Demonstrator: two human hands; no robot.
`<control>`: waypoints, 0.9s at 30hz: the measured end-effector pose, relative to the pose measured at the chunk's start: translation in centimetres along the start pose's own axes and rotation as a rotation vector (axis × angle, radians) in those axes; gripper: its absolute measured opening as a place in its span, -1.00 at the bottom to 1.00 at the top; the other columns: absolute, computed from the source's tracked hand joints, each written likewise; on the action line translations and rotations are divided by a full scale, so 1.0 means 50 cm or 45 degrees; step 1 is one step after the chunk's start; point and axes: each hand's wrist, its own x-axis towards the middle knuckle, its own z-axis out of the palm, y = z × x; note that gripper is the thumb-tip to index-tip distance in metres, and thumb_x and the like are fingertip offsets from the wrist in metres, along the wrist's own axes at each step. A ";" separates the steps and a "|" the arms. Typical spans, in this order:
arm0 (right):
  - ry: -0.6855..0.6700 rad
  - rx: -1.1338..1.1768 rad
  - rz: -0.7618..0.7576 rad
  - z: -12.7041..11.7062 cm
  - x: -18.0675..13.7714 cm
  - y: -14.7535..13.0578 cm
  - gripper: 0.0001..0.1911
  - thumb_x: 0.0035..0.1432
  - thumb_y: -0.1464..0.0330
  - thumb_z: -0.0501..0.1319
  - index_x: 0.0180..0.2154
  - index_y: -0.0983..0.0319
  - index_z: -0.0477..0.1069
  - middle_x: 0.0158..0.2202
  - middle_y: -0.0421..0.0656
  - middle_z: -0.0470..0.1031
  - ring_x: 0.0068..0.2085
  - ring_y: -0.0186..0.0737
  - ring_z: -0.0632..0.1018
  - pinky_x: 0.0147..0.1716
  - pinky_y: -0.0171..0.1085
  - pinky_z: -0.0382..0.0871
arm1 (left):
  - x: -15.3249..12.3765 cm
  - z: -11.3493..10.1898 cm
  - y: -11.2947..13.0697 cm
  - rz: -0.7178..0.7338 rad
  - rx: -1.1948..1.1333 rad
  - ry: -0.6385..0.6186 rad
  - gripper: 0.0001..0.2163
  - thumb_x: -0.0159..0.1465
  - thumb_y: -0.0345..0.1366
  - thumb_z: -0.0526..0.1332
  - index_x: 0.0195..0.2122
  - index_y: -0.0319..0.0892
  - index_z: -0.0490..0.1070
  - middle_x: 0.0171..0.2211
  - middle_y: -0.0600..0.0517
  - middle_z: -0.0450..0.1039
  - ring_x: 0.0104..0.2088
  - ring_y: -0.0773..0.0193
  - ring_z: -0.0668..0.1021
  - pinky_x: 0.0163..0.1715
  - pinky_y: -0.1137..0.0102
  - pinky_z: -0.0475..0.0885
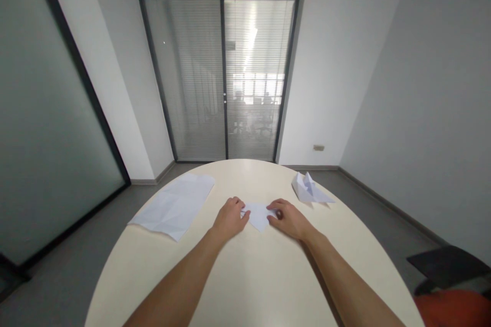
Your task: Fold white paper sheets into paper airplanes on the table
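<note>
A small piece of folded white paper (258, 213) lies on the table between my hands, its pointed corner toward me. My left hand (231, 216) grips its left edge, thumb and fingers closed on it. At the right edge, my right hand (287, 217) pinches the paper between thumb and fingers. Parts of both side edges are hidden by my fingers.
A creased white sheet (174, 204) lies flat at the table's left. On the right stands a folded paper shape (309, 189) with upright points. The round table (245, 286) has a curved edge; a black and red chair (452, 276) is at lower right.
</note>
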 end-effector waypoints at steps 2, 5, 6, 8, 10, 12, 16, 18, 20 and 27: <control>-0.015 -0.003 -0.003 0.003 0.000 -0.001 -0.61 0.13 0.24 0.24 -0.03 0.25 0.54 -0.01 0.00 0.50 -0.33 -0.25 0.53 -0.20 -0.23 0.45 | -0.001 0.005 -0.003 0.013 -0.026 0.007 -0.75 0.36 -0.20 0.13 -0.13 -0.21 0.52 -0.11 -0.11 0.45 -0.01 0.12 0.44 0.08 0.29 0.35; -0.021 -0.055 0.003 0.009 0.002 0.005 -0.58 0.20 0.21 0.18 0.02 0.26 0.53 0.06 0.04 0.47 -0.18 -0.16 0.58 -0.09 -0.20 0.45 | -0.004 0.012 -0.006 0.004 -0.001 0.003 -0.71 0.36 -0.22 0.12 -0.01 -0.22 0.49 0.01 -0.15 0.43 0.10 0.11 0.39 0.17 0.28 0.29; -0.020 -0.085 0.011 0.011 0.003 0.008 -0.57 0.23 0.20 0.16 0.04 0.26 0.52 0.09 0.05 0.47 -0.09 -0.11 0.57 -0.03 -0.18 0.44 | -0.005 0.012 -0.005 -0.013 0.026 0.004 -0.69 0.36 -0.22 0.11 0.03 -0.22 0.48 0.04 -0.15 0.42 0.13 0.10 0.37 0.18 0.28 0.27; -0.025 -0.151 0.038 0.014 0.005 0.014 -0.54 0.26 0.18 0.12 0.09 0.26 0.49 0.16 0.05 0.43 0.11 -0.04 0.50 0.12 -0.14 0.35 | -0.007 0.010 0.000 -0.064 0.106 0.008 -0.68 0.38 -0.21 0.09 0.06 -0.20 0.47 0.07 -0.15 0.42 0.15 0.08 0.35 0.18 0.27 0.28; -0.057 -0.207 0.067 0.016 0.005 0.017 -0.49 0.29 0.17 0.08 0.15 0.27 0.43 0.23 0.05 0.37 0.26 -0.01 0.36 0.24 -0.10 0.22 | -0.008 0.006 0.007 -0.116 0.195 -0.003 -0.68 0.38 -0.18 0.08 0.04 -0.17 0.48 0.06 -0.13 0.44 0.14 0.05 0.36 0.12 0.23 0.33; -0.118 -0.258 0.078 0.017 0.005 0.014 -0.45 0.32 0.16 0.03 0.23 0.30 0.34 0.30 0.06 0.28 0.34 0.01 0.23 0.30 -0.06 0.10 | -0.008 0.003 0.013 -0.169 0.262 -0.034 -0.68 0.39 -0.16 0.06 0.03 -0.16 0.48 0.06 -0.13 0.45 0.11 0.03 0.40 0.06 0.20 0.37; -0.239 -0.347 0.145 0.020 0.000 -0.003 -0.26 0.33 0.02 -0.04 0.36 0.33 0.09 0.41 0.07 0.01 0.42 0.10 0.01 0.34 0.08 -0.07 | -0.006 0.004 0.017 -0.195 0.314 -0.099 -0.61 0.42 -0.17 -0.01 0.11 -0.24 0.42 0.16 -0.19 0.40 0.15 0.03 0.41 0.14 0.18 0.31; -0.273 -0.365 0.201 0.024 -0.003 -0.013 -0.16 0.30 -0.09 -0.06 0.39 0.33 -0.01 0.43 0.07 -0.11 0.43 0.12 -0.07 0.34 0.13 -0.17 | -0.006 0.008 0.015 -0.179 0.316 -0.130 -0.55 0.42 -0.14 -0.03 0.20 -0.29 0.34 0.25 -0.23 0.30 0.23 0.01 0.34 0.22 0.16 0.22; -0.290 -0.376 0.221 0.029 -0.006 -0.022 -0.08 0.26 -0.17 -0.09 0.40 0.31 -0.05 0.44 0.06 -0.17 0.44 0.12 -0.12 0.35 0.13 -0.26 | -0.007 0.012 0.011 -0.176 0.308 -0.168 -0.49 0.43 -0.07 -0.05 0.27 -0.28 0.25 0.31 -0.25 0.19 0.31 -0.02 0.25 0.27 0.11 0.14; -0.346 -0.332 0.147 0.031 -0.006 -0.038 -0.06 0.24 -0.21 -0.11 0.41 0.26 -0.07 0.44 0.04 -0.17 0.43 0.14 -0.12 0.34 0.18 -0.31 | -0.010 0.018 0.008 -0.225 0.294 -0.188 -0.41 0.40 0.04 -0.06 0.34 -0.22 0.15 0.37 -0.25 0.08 0.37 -0.04 0.14 0.30 0.03 0.02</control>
